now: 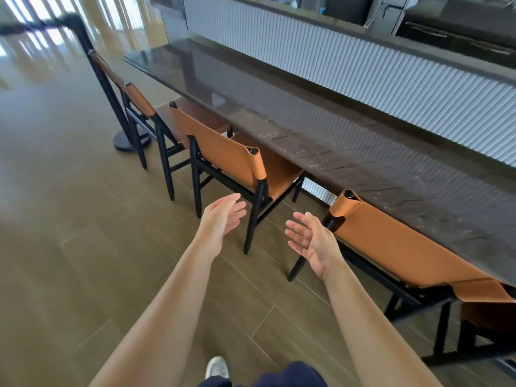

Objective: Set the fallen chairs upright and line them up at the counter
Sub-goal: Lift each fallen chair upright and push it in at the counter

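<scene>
Logged three chairs plainly upright in a row along the near long edge of the counter (pixel 349 141). Placed far chair (pixel 141 100) toward the counter's left end, seat tucked under the edge. Placed middle chair (pixel 226 153) just beside it, seat likewise under the edge. Placed near chair (pixel 405 248) apart to the right, back close against the edge.

Noted black post (pixel 120 142) on a round base just behind far chair (tan strip past it may be another chair back; cannot tell).

Found left hand (pixel 220 219) and right hand (pixel 310 241) apart, palms turned toward each other, fingers straight, holding nothing, above the floor (pixel 69 219) between middle chair and near chair. Noted white shoe (pixel 217 367) at the bottom edge.
</scene>
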`<action>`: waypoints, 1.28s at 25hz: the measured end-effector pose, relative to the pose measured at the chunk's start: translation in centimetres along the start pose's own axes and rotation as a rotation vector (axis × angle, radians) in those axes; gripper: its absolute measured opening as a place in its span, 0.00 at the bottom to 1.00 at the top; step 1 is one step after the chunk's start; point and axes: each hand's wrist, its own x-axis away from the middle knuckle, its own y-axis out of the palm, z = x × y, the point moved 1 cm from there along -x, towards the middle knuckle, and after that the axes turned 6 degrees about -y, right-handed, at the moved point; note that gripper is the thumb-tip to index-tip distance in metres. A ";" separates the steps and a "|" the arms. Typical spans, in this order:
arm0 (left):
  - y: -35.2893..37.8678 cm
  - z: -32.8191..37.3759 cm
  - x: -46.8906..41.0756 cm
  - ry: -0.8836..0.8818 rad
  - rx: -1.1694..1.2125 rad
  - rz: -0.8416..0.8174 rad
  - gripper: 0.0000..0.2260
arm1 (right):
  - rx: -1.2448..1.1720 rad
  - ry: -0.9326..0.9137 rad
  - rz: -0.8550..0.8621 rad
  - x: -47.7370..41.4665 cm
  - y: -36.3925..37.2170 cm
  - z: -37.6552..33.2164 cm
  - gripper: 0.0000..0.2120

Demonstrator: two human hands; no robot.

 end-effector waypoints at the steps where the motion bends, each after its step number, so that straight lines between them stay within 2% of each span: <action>1: -1.7 0.9 -0.6 0.002 0.008 0.004 0.09 | -0.016 0.004 0.002 -0.3 1.9 0.1 0.13; 5: -7.3 3.3 -2.8 0.006 0.021 0.011 0.11 | -0.086 0.016 -0.001 -1.6 7.9 0.6 0.13; 13: -11.8 7.1 -9.0 -0.054 0.053 0.053 0.18 | -0.134 0.088 -0.033 -7.9 15.1 -0.6 0.17; 22: -10.7 14.1 -20.8 -0.160 0.107 0.062 0.21 | -0.302 0.252 -0.039 -20.3 22.2 -3.4 0.25; 25: -10.0 15.8 -24.4 -0.184 0.120 0.061 0.22 | -0.385 0.337 0.025 -23.8 24.0 -4.1 0.28; 32: -10.1 18.1 -31.4 -0.248 0.154 0.060 0.24 | -0.441 0.369 0.149 -28.8 26.0 -4.8 0.28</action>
